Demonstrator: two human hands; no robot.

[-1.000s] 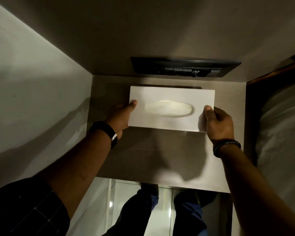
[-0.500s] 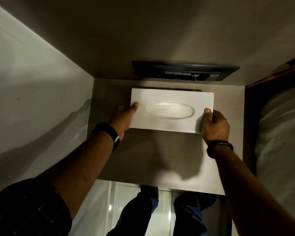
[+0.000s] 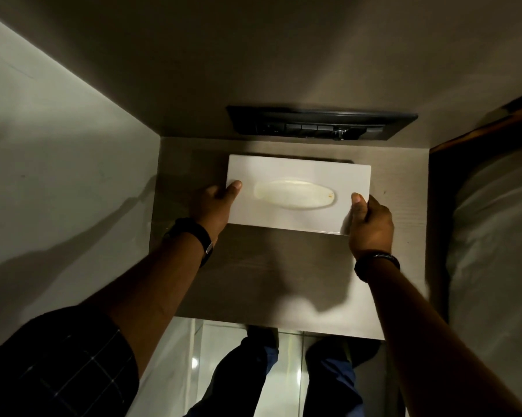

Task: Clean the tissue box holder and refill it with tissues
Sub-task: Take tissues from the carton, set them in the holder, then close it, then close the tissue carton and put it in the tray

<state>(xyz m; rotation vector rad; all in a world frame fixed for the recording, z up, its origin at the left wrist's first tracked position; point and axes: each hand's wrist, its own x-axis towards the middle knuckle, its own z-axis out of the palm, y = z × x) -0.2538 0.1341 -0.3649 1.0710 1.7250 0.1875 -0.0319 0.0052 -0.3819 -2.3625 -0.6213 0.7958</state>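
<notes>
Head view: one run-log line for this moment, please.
white rectangular tissue box holder | on grey wooden shelf | left hand, right hand gripping ends

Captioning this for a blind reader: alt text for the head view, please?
Seen from above, a left hand and right hand grip the ends of a white tissue box on a grey-brown shelf, below a dark wall panel.
</notes>
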